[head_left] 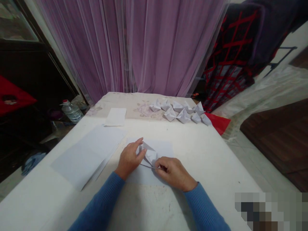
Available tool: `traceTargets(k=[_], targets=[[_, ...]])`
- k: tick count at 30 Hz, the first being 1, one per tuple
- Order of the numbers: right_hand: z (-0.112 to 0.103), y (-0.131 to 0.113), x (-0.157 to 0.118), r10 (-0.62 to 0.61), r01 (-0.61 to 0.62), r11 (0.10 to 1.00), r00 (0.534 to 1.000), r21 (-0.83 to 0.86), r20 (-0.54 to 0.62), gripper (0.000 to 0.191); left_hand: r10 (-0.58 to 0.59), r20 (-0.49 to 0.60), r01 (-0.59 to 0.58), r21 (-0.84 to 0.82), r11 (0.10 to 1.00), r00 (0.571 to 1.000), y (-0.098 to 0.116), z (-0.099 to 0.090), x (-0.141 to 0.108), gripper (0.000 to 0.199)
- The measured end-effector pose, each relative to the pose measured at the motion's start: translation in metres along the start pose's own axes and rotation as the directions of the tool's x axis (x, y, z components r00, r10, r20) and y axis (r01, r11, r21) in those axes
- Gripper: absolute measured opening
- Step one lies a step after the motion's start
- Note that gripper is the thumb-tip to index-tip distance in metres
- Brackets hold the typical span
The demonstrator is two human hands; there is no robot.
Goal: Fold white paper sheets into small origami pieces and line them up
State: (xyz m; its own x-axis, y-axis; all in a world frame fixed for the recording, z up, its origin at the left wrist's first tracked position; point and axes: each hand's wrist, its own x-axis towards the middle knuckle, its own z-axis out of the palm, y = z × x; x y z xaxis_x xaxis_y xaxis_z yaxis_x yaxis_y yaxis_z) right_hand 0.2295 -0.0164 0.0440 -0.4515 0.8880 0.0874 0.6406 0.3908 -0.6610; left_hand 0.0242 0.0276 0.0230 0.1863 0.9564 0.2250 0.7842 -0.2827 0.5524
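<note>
A partly folded white paper boat [151,156] is between my hands, above a flat white sheet [144,176] on the table. My left hand [130,158] holds its left side, thumb in front and fingers behind. At the boat's lower right edge, my right hand [175,172] pinches the paper with curled fingers. Several finished paper boats [183,115] stand in two rows at the back right. A stack of white paper [90,150] lies to the left, with a smaller folded white paper [115,116] behind it.
The white table [207,179] has a floral cloth [137,106] at its far end. A red item [218,123] hangs by the right edge. Purple curtains [154,45] hang behind. A water bottle [72,111] is beyond the left edge, and dark red-checked clothing [231,57] hangs at the right.
</note>
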Motion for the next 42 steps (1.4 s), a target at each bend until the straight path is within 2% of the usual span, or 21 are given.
traceTargets(k=[5, 11, 18, 23, 26, 29, 32, 35, 39, 42], targets=[[-0.002, 0.001, -0.001, 0.022, -0.022, 0.999, 1.000, -0.026, 0.006, 0.019, -0.077, 0.106, 0.071, 0.052, 0.996, 0.991, 0.005, -0.007, 0.000, 0.022], [-0.009, 0.014, -0.004, 0.092, -0.095, 0.994, 0.994, -0.055, -0.064, 0.017, -0.210, 0.108, 0.202, 0.079, 0.976, 0.972, 0.000, -0.014, -0.003, 0.021], [-0.011, 0.017, -0.005, 0.110, -0.114, 0.990, 0.993, -0.089, -0.044, 0.018, -0.237, 0.084, 0.228, 0.106, 0.968, 0.968, -0.002, -0.018, -0.005, 0.022], [-0.010, 0.018, -0.005, 0.121, -0.133, 0.981, 0.989, -0.141, -0.085, 0.017, -0.262, 0.082, 0.254, 0.101, 0.962, 0.962, 0.000, -0.019, -0.006, 0.020], [-0.012, 0.017, -0.006, 0.070, -0.078, 0.994, 0.993, -0.082, -0.091, 0.014, -0.247, 0.096, 0.240, 0.081, 0.967, 0.964, 0.001, -0.018, -0.007, 0.019], [-0.015, 0.018, -0.006, 0.035, -0.025, 0.997, 0.990, 0.077, -0.135, 0.018, -0.241, 0.106, 0.225, 0.142, 0.964, 0.965, 0.004, -0.019, -0.010, 0.031], [-0.014, 0.024, -0.004, 0.190, -0.130, 0.951, 0.961, 0.279, -0.200, 0.030, -0.257, 0.169, 0.212, 0.245, 0.946, 0.951, 0.011, -0.019, -0.014, 0.051], [-0.008, 0.034, -0.002, 0.325, -0.233, 0.881, 0.931, 0.411, -0.169, 0.038, -0.251, 0.260, 0.171, 0.292, 0.941, 0.932, 0.017, -0.018, -0.017, 0.070], [-0.002, 0.040, 0.001, 0.389, -0.297, 0.876, 0.901, 0.380, -0.192, 0.038, -0.169, 0.293, 0.104, 0.223, 0.969, 0.941, 0.018, -0.012, -0.018, 0.079], [-0.002, 0.031, 0.002, 0.375, -0.318, 0.902, 0.913, 0.293, -0.162, 0.040, -0.113, 0.252, 0.065, 0.191, 0.979, 0.961, 0.017, -0.007, -0.017, 0.079]])
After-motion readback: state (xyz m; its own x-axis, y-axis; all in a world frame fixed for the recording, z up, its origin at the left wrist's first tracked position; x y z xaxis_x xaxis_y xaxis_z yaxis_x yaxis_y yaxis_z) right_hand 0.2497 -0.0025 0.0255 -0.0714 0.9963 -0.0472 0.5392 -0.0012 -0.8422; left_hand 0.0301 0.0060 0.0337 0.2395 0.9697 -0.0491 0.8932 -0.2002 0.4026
